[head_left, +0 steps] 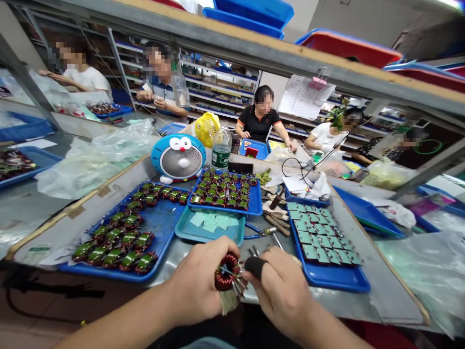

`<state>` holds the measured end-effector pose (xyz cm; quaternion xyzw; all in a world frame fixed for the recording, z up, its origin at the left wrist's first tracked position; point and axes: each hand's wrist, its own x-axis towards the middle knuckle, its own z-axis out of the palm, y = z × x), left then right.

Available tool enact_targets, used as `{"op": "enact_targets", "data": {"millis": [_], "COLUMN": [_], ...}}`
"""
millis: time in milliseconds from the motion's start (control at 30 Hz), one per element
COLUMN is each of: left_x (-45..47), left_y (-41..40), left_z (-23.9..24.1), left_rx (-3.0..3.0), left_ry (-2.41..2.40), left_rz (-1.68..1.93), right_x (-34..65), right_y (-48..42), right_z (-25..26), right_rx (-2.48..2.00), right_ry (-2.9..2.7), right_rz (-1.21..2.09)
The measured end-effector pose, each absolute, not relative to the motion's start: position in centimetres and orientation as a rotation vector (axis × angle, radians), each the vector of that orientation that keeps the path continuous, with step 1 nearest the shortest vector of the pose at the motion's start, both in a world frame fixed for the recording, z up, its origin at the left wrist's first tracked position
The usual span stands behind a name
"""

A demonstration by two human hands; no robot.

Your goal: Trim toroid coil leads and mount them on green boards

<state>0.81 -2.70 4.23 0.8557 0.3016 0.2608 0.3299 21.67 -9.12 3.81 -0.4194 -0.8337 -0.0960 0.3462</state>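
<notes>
My left hand [199, 283] grips a toroid coil [225, 271] wound with red-brown copper wire, its many wire leads splayed toward my right hand. A pale strip [229, 301] hangs below the coil. My right hand [280, 293] pinches at those leads with a finger in a black cot [255, 267]. Small metal tools [271, 231] lie just beyond it. To the left, a blue tray [105, 274] holds rows of green-banded coils. Nearer my right hand, another blue tray [336, 280] carries rows of green squares on dark coils.
Behind my hands are a teal tray [189, 231] of pale green squares and a blue tray [227, 211] of coils. Beyond stand a blue cartoon fan [178, 157], a water bottle [221, 149], plastic bags [98, 165], and several co-workers at benches before shelves. A metal bar [232, 48] crosses overhead.
</notes>
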Motion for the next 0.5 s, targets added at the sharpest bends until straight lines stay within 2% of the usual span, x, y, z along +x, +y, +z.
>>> {"op": "enact_targets", "data": {"millis": [133, 300, 500], "left_x": [0.8, 1.0, 1.7], "left_y": [-2.3, -1.6, -2.0], "left_z": [2.7, 2.2, 3.1], "left_rx": [2.219, 2.143, 2.099], "left_ry": [0.824, 0.886, 0.975], "left_rz": [0.688, 0.759, 0.704], "right_x": [21.5, 21.5, 20.5], "right_y": [-9.5, -10.2, -10.3], "right_z": [2.0, 2.2, 2.3], "right_rx": [-1.152, -1.315, -1.279], "right_ry": [-1.983, -1.834, -2.003], "right_rz": [-0.033, 0.163, -0.044]}}
